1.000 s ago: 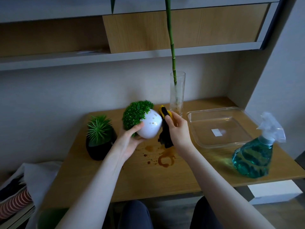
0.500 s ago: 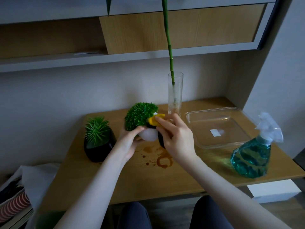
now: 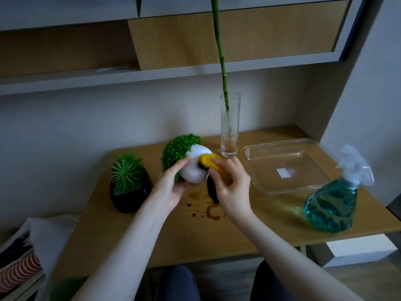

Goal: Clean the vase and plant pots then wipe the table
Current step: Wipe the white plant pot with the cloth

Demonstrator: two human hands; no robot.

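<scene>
A wooden table (image 3: 217, 240) under a wall shelf is marked with brown stains (image 3: 208, 210). Above them, a white pot (image 3: 196, 168) of green foliage is gripped, tilted, in the left hand (image 3: 171, 187). A yellow-and-black sponge (image 3: 209, 162) is pinched in the right hand (image 3: 232, 187) and pressed against the pot's side.

A white pot (image 3: 193, 170) carries green foliage; the sponge (image 3: 209, 161) is yellow and black; the spray bottle (image 3: 332, 205) holds teal liquid.
</scene>
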